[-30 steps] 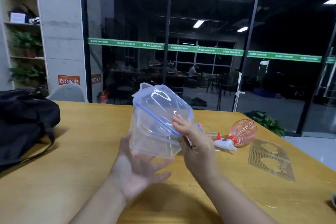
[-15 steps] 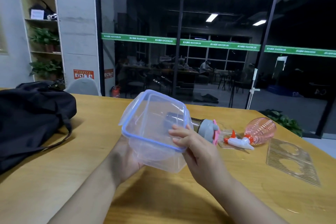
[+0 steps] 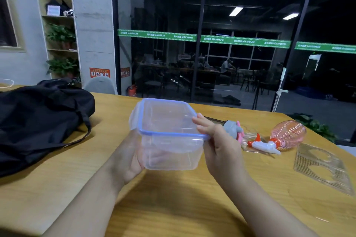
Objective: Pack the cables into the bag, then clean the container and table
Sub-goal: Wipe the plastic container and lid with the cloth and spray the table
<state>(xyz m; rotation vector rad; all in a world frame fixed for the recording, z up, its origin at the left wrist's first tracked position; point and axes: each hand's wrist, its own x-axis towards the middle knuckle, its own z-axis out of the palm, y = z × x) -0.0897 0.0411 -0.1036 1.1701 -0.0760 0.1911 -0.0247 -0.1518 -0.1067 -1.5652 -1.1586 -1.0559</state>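
Clear rectangular plastic container with blue rim (image 3: pixel 167 138) held upright above the yellow wooden table (image 3: pixel 173 208), left hand (image 3: pixel 128 159) cupping its base, right hand (image 3: pixel 221 146) fingers curled on its rim.

"MAXIMUM" repeated along green strip (image 3: pixel 204 39) on glass wall, "AIR" faintly below

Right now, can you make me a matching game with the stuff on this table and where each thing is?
Things:
1. clear container
2. black bag
3. pink spray bottle
4. table

Places or states:
A. lying on its side, on the right
B. held up in both hands
C. under everything, yellow wood
D. slumped on the left

Pairs: 1-B, 2-D, 3-A, 4-C
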